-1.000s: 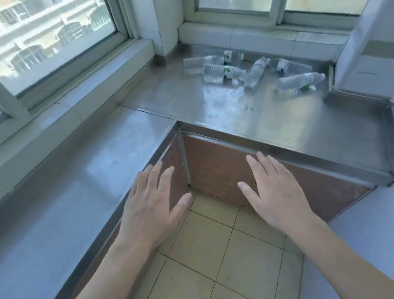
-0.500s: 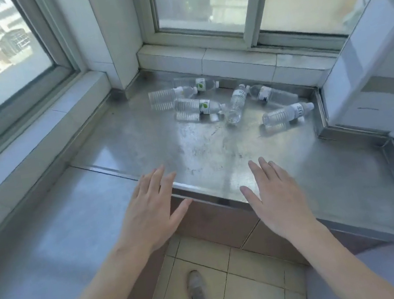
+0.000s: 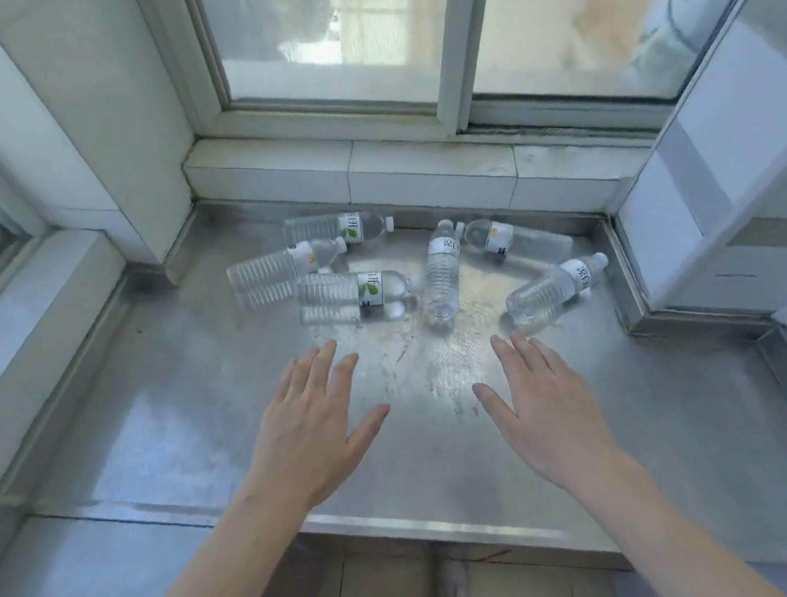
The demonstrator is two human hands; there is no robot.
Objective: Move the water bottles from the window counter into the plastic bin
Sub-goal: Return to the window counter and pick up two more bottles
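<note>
Fingers of the left hand (image 3: 312, 431) and right hand (image 3: 545, 408) are spread apart, empty, above the steel desk (image 3: 660, 410). Six water bottles (image 3: 441, 280) lie on their sides near the window; no bin shows. Being round, they could roll if nudged.

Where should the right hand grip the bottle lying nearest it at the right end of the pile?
Probably the ribbed body of the rightmost bottle, from above: it lies flat, base toward the right hand, cap pointing away, with open steel counter around it.
</note>
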